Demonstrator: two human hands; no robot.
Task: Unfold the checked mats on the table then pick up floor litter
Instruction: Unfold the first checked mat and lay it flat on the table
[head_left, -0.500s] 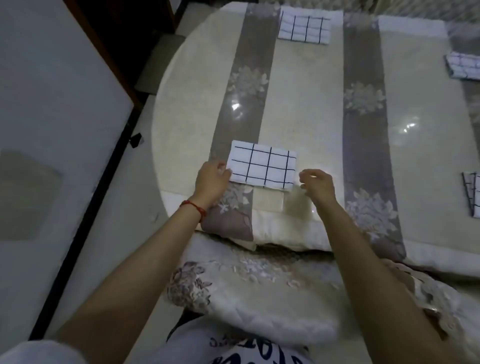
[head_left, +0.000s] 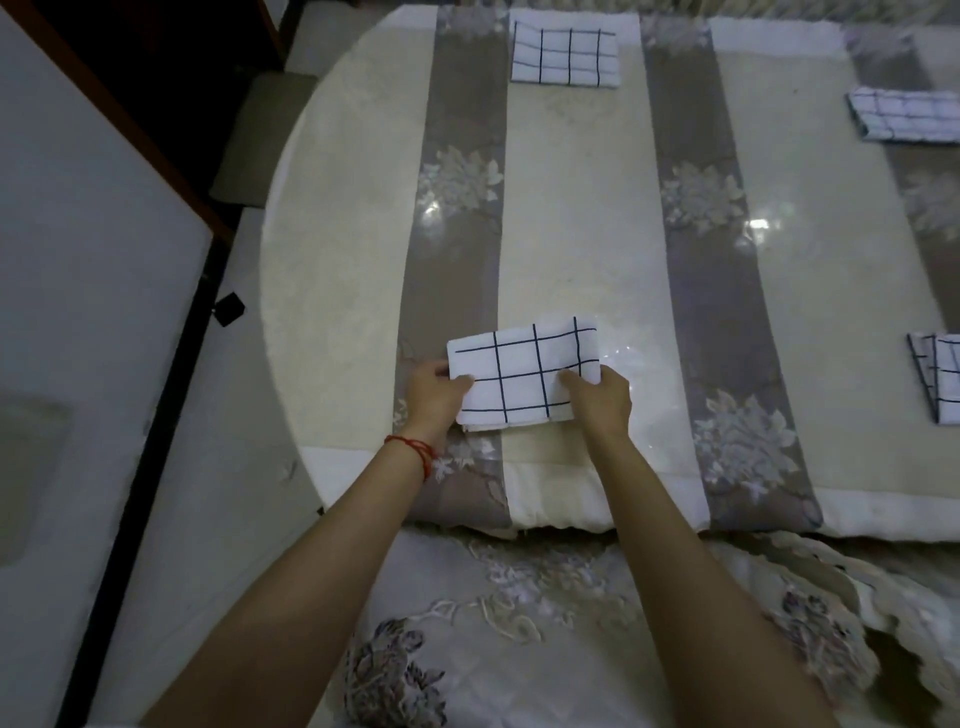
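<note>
A folded white mat with dark check lines (head_left: 524, 371) lies near the front edge of the round table (head_left: 337, 249). My left hand (head_left: 434, 397) grips its left end, thumb on top. My right hand (head_left: 597, 397) pinches its right near corner, fingers on the cloth. The mat is tilted, its near edge slightly raised and layered. Three more folded checked mats rest on the table: one at the far middle (head_left: 564, 54), one at the far right (head_left: 906, 114), one at the right edge (head_left: 937, 376).
A striped beige and grey floral tablecloth covers the table. A chair with an embroidered cover (head_left: 519, 623) stands between me and the table. A small dark scrap (head_left: 228, 309) lies on the pale floor at the left, beside a dark strip and a white panel (head_left: 78, 260).
Both hands have closed onto the near mat's ends. The mat has turned slightly and its near edge has lifted.
</note>
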